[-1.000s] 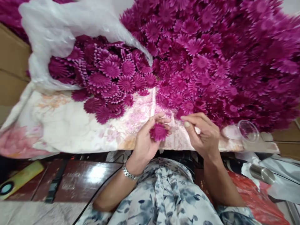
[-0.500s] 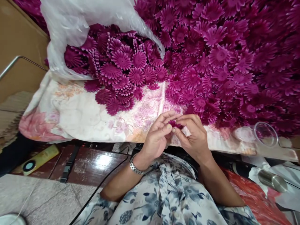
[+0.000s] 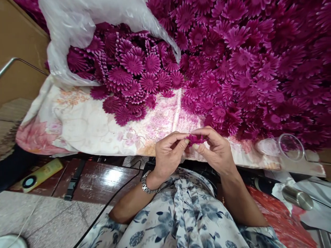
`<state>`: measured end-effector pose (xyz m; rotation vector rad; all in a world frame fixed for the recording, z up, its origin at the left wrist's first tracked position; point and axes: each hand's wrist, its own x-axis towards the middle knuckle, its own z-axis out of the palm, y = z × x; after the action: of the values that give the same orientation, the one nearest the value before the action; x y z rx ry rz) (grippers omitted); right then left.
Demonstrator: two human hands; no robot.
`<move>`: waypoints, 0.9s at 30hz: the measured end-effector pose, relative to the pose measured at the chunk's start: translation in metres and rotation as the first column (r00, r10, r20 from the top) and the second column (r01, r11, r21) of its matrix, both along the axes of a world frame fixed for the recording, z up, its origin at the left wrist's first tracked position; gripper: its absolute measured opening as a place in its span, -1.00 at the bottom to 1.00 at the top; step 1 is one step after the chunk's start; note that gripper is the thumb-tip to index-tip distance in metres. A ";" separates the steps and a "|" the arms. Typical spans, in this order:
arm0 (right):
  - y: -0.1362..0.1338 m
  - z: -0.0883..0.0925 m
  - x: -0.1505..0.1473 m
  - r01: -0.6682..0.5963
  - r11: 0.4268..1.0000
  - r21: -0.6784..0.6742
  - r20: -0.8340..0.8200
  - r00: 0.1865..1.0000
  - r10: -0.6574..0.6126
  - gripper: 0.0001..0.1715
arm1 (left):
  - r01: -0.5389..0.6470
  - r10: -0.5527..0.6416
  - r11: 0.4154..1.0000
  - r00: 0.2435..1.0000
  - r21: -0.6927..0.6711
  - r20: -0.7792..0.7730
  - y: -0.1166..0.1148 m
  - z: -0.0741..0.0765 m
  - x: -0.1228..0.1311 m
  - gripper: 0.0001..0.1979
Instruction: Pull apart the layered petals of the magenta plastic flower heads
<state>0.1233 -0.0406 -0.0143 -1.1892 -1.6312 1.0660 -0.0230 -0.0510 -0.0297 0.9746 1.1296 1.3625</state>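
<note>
A small purple artificial flower (image 3: 196,139) is pinched between both hands, just above the front edge of the cloth-covered table. My left hand (image 3: 169,151) grips its left side between thumb and fingers. On the opposite side, my right hand (image 3: 216,148) holds its petals the same way. Fingers cover part of the flower. Beyond the hands lies a big heap of loose purple flowers (image 3: 243,79). To the left, stacked purple flowers (image 3: 131,63) spill out of a clear plastic bag (image 3: 69,31).
The floral cloth (image 3: 90,127) covers the table. A clear plastic cup (image 3: 291,147) lies at its right edge. Below are a metal flask (image 3: 297,198), red plastic (image 3: 279,213), a yellow bottle (image 3: 42,175) and a black cable (image 3: 111,199). Cardboard (image 3: 20,44) stands at left.
The left-hand fingers, partly spread before, have closed on the flower. The flower is turned and shows more between the hands. The view has shifted slightly.
</note>
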 end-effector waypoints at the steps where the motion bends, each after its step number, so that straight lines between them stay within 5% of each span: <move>1: 0.000 0.001 0.000 -0.002 1.000 0.020 -0.007 1.000 0.002 -0.80 | -0.010 0.011 1.000 0.999 0.018 -0.050 -0.001 0.001 -0.001 -0.92; 4: 0.000 0.000 -0.002 0.000 1.000 0.021 -0.113 0.994 0.003 -0.90 | -0.019 0.026 0.999 0.989 0.050 -0.145 -0.002 0.005 -0.001 -0.91; 11: -0.004 -0.008 -0.005 0.074 0.988 -0.133 -0.299 0.948 -0.111 -0.78 | 0.017 -0.012 0.999 0.983 0.028 -0.182 -0.003 0.009 0.000 -0.91; 17: -0.007 -0.009 -0.007 0.172 0.983 -0.071 -0.227 0.956 -0.183 -0.61 | 0.157 -0.156 0.984 0.988 -0.089 0.023 -0.004 0.005 -0.001 -0.86; 27: -0.011 -0.011 -0.003 0.196 0.960 0.202 0.095 0.971 -0.218 -0.68 | 0.251 -0.200 0.957 0.936 -0.148 0.289 -0.005 0.000 0.001 -0.76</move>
<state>0.1203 -0.0513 -0.0254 -1.2804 -1.6152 0.7031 -0.0223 -0.0556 -0.0299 0.7335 0.8867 1.1431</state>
